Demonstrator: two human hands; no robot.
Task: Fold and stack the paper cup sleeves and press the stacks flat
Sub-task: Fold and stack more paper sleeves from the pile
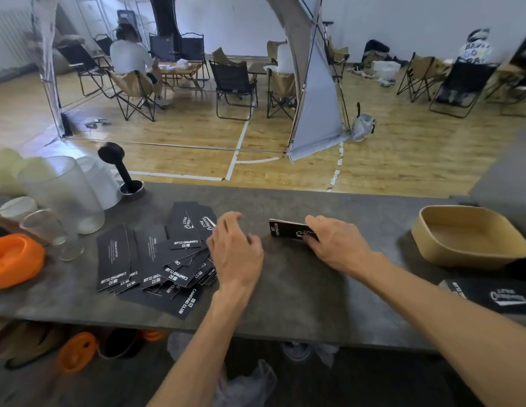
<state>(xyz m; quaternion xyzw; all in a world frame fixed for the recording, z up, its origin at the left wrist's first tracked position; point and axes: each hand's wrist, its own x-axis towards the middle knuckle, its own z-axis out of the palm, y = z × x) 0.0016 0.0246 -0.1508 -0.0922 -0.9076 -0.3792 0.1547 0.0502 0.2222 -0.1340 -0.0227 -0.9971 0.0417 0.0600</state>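
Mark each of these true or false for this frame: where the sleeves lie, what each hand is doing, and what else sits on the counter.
1. The right hand rests on a small stack of sleeves. True.
2. The loose sleeves lie spread out to the left of the left hand. True.
3. The tan tray is full of folded sleeves. False: nothing shows inside it.
4. The left hand holds a glass. False: it hovers at the edge of the loose sleeves, fingers relaxed; the glasses stand further left.
5. An orange lid lies at the counter's left end. True.
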